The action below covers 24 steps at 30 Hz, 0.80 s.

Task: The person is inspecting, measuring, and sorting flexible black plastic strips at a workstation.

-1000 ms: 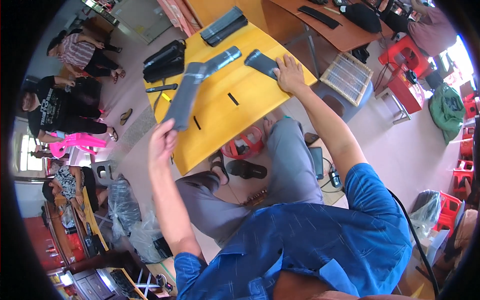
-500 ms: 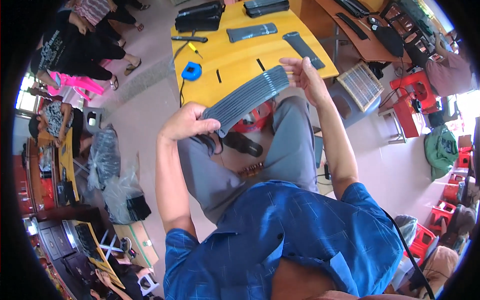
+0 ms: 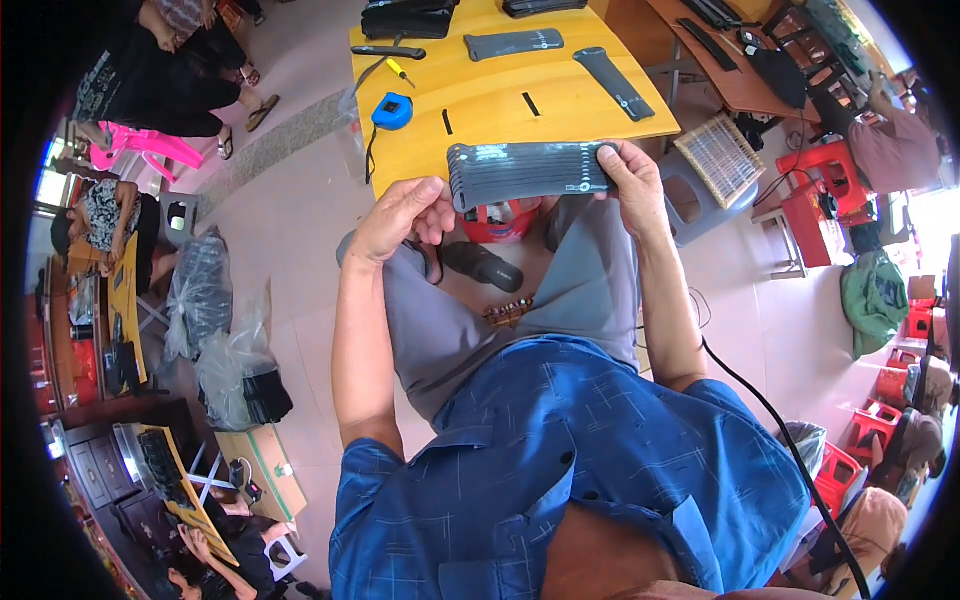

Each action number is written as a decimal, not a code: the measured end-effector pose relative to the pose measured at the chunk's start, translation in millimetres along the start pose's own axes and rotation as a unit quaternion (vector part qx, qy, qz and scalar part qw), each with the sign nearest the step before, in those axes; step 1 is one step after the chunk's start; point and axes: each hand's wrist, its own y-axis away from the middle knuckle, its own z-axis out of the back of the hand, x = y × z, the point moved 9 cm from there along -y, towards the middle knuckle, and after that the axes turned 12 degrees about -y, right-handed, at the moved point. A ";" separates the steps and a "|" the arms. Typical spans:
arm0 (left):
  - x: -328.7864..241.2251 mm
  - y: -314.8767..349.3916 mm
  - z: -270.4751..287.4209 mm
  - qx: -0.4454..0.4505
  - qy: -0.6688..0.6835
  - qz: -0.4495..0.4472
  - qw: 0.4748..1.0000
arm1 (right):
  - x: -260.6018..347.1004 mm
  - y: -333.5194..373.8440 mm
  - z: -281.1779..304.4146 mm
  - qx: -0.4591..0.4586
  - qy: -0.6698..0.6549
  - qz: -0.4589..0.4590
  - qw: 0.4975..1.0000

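A fanned stack of flat dark-grey strips (image 3: 525, 170) with pale print is held level above my lap, just off the table's near edge. My right hand (image 3: 637, 190) grips its right end, thumb on top. Beside the left end, my left hand (image 3: 405, 220) is open, its thumb and loosely bent fingers apart and slightly clear of the stack. Two similar dark strips, one lying crosswise (image 3: 515, 44) and one slanted (image 3: 614, 85), rest on the yellow table (image 3: 480, 100). Two short black pieces, a left one (image 3: 447, 122) and a right one (image 3: 531, 104), lie nearer me.
A blue tape measure (image 3: 392, 111) and a yellow-handled tool (image 3: 399, 70) lie on the table's left side. Dark bundles (image 3: 408, 18) sit at its far edge. A wicker tray (image 3: 720, 168) rests on a grey stool at right. Below are a red basket (image 3: 495, 225) and a dark slipper (image 3: 483, 265).
The stack has turned from slanted to level. My right hand has closed on its right end, while my left hand has let go of the left end.
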 end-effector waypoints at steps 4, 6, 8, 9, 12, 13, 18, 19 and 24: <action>4.9 -2.0 -0.9 -0.012 -0.026 -0.036 0.999 | 1.8 0.1 -1.7 0.008 0.007 0.016 1.000; 9.0 -3.3 -2.1 -0.013 -0.043 -0.048 0.998 | 0.1 1.4 -2.6 0.008 0.007 0.016 1.000; 15.9 -5.7 2.6 -0.046 -0.024 -0.035 0.998 | -1.8 2.2 -4.6 0.006 0.007 0.016 1.000; 18.9 -6.7 2.0 -0.043 -0.026 -0.034 0.998 | -3.2 2.4 -5.9 0.004 0.008 0.014 1.000; 27.6 -7.7 5.8 -0.058 -0.023 -0.028 0.998 | -7.8 2.0 -9.5 -0.003 0.004 0.009 1.000; 29.1 -7.9 6.7 -0.063 -0.019 -0.028 0.997 | -9.9 1.8 -9.8 -0.007 0.003 0.006 1.000; 35.5 -7.0 9.7 -0.086 -0.035 -0.026 0.995 | -20.5 -7.5 -8.6 -0.002 0.008 0.012 1.000; 38.1 -6.8 10.0 -0.089 -0.029 -0.026 0.995 | -23.5 -8.5 -9.5 0.003 0.010 0.010 1.000; 52.4 -5.5 8.7 -0.112 -0.026 -0.013 0.993 | -31.5 -7.4 -7.7 -0.002 0.011 0.007 1.000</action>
